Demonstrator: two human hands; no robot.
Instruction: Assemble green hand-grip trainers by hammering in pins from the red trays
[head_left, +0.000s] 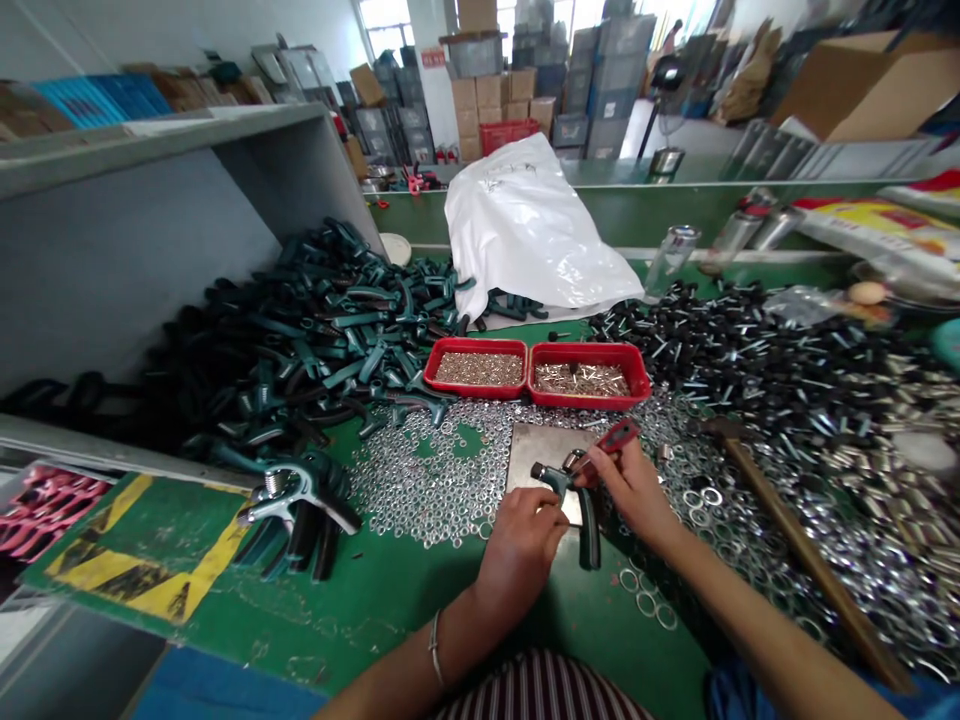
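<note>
Hand-grip trainer (587,530), green and black, is held just above a steel plate (536,455) on a green workbench (375,625). Left hand (517,550): fingers closed around the trainer's upper end, firm grip, handle hanging downward. Right hand (634,490): thumb and fingers pinched on a red part (619,435), nearly closed, with its lower end at the trainer's metal head. Contact appears direct, though the fingers partly hide the joint.

Loose steel washers (420,480) surround the plate on the bench. Two red trays (475,367) of small metal fasteners stand side by side beyond it. A heap of green and black handles (300,340) lies to the left, and a second trainer with a coil spring (281,495) rests at its near edge. A mass of black bolts (735,350) lies to the right. A wooden-handled hammer (806,550) lies across the washers at right. A white plastic sack (532,230) lies beyond the trays.
</note>
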